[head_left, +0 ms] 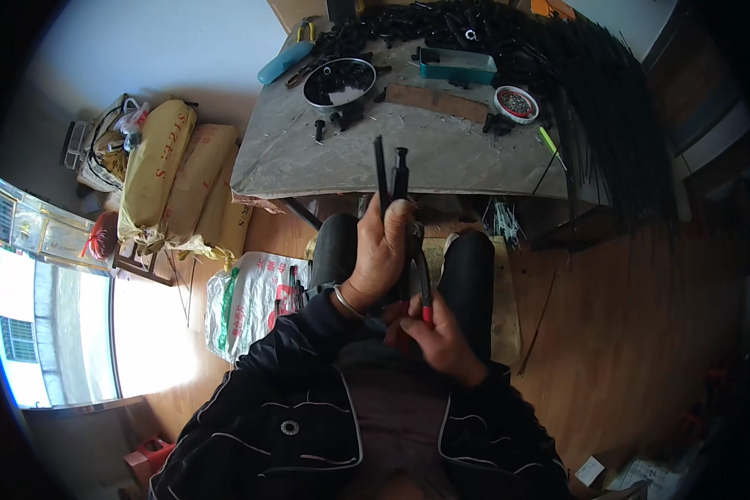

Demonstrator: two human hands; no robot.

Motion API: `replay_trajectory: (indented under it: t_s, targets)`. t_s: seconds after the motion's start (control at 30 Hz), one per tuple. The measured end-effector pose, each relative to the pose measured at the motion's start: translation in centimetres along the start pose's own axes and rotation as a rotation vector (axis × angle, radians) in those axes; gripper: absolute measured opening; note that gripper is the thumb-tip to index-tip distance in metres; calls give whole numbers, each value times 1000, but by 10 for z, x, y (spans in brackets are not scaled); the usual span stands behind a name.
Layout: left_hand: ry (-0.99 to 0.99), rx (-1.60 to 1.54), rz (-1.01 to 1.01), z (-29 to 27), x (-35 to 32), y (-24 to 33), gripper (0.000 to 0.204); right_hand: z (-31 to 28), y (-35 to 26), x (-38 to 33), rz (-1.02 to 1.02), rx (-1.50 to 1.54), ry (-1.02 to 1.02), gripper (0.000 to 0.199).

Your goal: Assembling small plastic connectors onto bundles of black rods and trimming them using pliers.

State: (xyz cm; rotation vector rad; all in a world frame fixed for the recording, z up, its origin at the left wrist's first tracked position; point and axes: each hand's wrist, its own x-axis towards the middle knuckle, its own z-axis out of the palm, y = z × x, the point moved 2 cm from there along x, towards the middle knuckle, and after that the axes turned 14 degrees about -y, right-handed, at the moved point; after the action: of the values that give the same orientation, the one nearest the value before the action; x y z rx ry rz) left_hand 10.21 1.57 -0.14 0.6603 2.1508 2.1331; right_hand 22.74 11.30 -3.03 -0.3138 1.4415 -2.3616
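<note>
My left hand [373, 257], with a pale bangle at its wrist, is raised above my lap in front of the table edge. Its fingers close around a thin black rod [381, 171] and a thicker black piece with a flat, flared top [401, 173], both pointing up. Lower down, my right hand [446, 337] grips a pair of pliers [426, 287] by the red-covered handles. The pliers' dark head lies against the left hand's thumb side. Whether its jaws bite on the black piece is hidden.
Ahead stands a grey table [308, 162] with heaped black parts, a round bowl [339, 82], a teal tray [457, 67], a small white bowl [516, 104] and a wooden strip [437, 102]. Long black rods [617, 125] overhang its right side. Yellow sacks [157, 167] stand left.
</note>
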Motion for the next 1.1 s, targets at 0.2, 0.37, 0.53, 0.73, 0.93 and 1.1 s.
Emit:
replay_trajectory:
  t_s: [0.2,0.37,0.53,0.73,0.93,1.1]
  targets:
    - [-110,-368,-141,2,-8,3,28,-22,-51,1,-45,250,-224,17]
    - [-162,-367,-93,12,-7,6,31,-39,-67,53,-433,-591,233,32]
    - [-133,-218,-126,9,-10,6,33,-32,-63,65,-554,-759,370,25]
    - [-98,-338,-139,4,-8,2,33,-34,-46,45,-514,-879,436,22]
    - [-73,-346,-145,5,-4,9,31,-55,-66,4,-390,-1550,369,39]
    - [-71,-341,-119,5,-4,2,34,-59,-80,4,-344,-1608,372,44]
